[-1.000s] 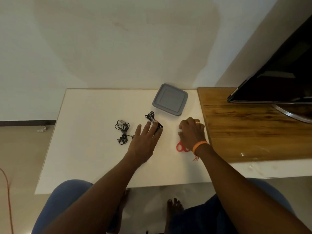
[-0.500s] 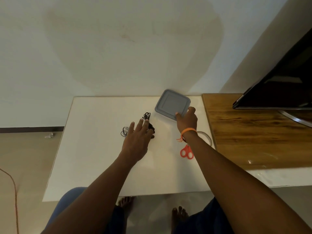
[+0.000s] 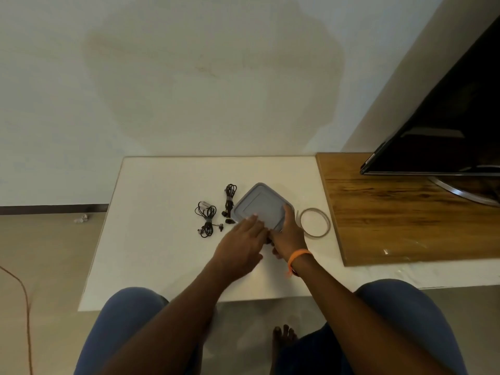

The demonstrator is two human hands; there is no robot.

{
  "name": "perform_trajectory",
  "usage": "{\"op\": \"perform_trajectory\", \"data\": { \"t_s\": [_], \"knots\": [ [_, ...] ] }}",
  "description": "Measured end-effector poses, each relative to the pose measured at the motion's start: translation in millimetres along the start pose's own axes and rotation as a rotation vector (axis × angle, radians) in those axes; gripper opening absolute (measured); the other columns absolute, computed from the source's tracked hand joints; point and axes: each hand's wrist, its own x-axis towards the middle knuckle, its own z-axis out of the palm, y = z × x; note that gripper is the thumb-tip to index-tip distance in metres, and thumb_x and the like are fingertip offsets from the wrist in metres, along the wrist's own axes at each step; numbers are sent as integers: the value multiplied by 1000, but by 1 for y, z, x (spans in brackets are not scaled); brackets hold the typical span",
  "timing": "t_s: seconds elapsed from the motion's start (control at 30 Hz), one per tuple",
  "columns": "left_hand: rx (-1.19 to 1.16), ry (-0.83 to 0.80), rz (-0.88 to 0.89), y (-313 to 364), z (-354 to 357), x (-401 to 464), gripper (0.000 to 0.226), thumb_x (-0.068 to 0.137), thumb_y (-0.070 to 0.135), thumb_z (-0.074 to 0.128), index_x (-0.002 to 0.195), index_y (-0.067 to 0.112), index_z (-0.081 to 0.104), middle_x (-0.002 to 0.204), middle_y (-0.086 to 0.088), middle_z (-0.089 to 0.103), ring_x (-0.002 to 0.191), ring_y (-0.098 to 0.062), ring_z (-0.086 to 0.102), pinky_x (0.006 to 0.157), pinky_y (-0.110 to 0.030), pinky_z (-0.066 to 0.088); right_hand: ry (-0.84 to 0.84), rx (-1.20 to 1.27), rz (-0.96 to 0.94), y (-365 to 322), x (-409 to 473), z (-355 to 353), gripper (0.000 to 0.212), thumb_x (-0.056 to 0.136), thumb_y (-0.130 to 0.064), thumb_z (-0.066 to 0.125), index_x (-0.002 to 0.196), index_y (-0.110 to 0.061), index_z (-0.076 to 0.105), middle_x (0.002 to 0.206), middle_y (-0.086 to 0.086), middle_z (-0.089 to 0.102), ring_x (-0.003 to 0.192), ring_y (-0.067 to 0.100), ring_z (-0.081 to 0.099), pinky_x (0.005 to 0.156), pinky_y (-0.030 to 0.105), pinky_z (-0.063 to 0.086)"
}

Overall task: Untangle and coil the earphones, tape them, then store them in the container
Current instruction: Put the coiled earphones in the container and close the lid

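We have both hands on the grey container point(image 3: 262, 206): right hand point(image 3: 287, 236) grasps its near-right corner, left hand point(image 3: 241, 246) fingers flat on the lid; taped earphones point(image 3: 229, 203) lie just left.

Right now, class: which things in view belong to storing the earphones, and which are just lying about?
Belonging to the job:
- left earphone bundle
- right earphone bundle
- grey lidded container, both hands on it
- tape roll

Just lying about:
- dark screen on the wooden top
- orange cable on the floor
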Motion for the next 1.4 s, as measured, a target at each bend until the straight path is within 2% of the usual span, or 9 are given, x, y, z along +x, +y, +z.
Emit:
{"op": "perform_trajectory", "data": {
  "t_s": [0.2, 0.37, 0.47, 0.6, 0.8, 1.0, 1.17, 1.33, 1.4],
  "knots": [
    [97, 25, 31, 13, 2, -13, 31, 70, 30, 85, 88, 10, 71, 83, -6, 66, 81, -23, 64, 68, -34, 56, -164, -51, -77, 10, -15, -8, 90, 84, -11, 71, 148, -32, 12, 114, 15, 58, 73, 25, 63, 44, 23, 49],
    [180, 90, 28, 20, 10, -13, 30, 85, 20, 72, 105, -2, 67, 96, -23, 67, 102, -40, 64, 88, -48, 56, 6, 99, 11, 12, -11, -10, 82, 83, -5, 64, 150, -20, 20, 110, 17, 66, 91, 28, 65, 75, 36, 59],
    [186, 63, -45, 26, 7, -9, 34, 80, 19, 75, 105, -2, 67, 102, -27, 68, 102, -42, 67, 90, -48, 56, 36, 348, 112, 7, -6, -11, 48, 88, -4, 51, 132, -22, 50, 115, 12, 65, 98, 29, 66, 76, 38, 61],
    [181, -13, -65, 25, 12, -4, 46, 75, 21, 83, 109, -3, 63, 99, -26, 68, 97, -41, 69, 87, -46, 58, 35, 400, 155, 8, 0, -8, 47, 92, -14, 50, 138, -25, 50, 124, 11, 63, 102, 31, 66, 86, 49, 58],
    [327, -79, 19, 23, 9, 0, 40, 79, 19, 80, 101, -12, 69, 99, -38, 66, 88, -48, 69, 79, -51, 58, 35, 430, 205, 9, 2, -7, 32, 97, -44, 48, 105, -18, 66, 109, 15, 69, 99, 31, 67, 88, 49, 57],
    [178, -20, -71, 27, 11, -2, 41, 77, 22, 78, 100, -10, 70, 98, -31, 70, 88, -43, 70, 78, -47, 59, -22, 583, 239, 8, -1, -14, 28, 101, -36, 47, 102, -14, 63, 104, 19, 69, 99, 33, 68, 84, 47, 58],
    [-281, 162, -222, 16, -7, 5, 27, 81, 18, 60, 57, 11, 52, 53, -2, 48, 40, -19, 43, 41, -27, 32, -33, 589, 234, 7, -2, -18, 26, 98, -22, 55, 120, -12, 65, 107, 16, 69, 98, 34, 68, 78, 46, 60],
    [-291, 42, -263, -9, -24, 17, 20, 76, 29, 73, 79, 13, 62, 83, -4, 61, 66, -21, 57, 57, -32, 43, 156, 181, -45, 8, 5, -15, 42, 79, -21, 80, 116, -7, 67, 102, 6, 64, 87, 24, 64, 64, 39, 62],
    [-243, 27, -303, -15, -22, 19, 57, 69, 41, 80, 116, 13, 62, 120, -8, 56, 100, -27, 56, 79, -38, 48, 219, 102, -76, 6, 10, -12, 42, 70, -23, 86, 106, -11, 67, 101, 6, 63, 88, 26, 64, 68, 45, 61]
  ]
}}
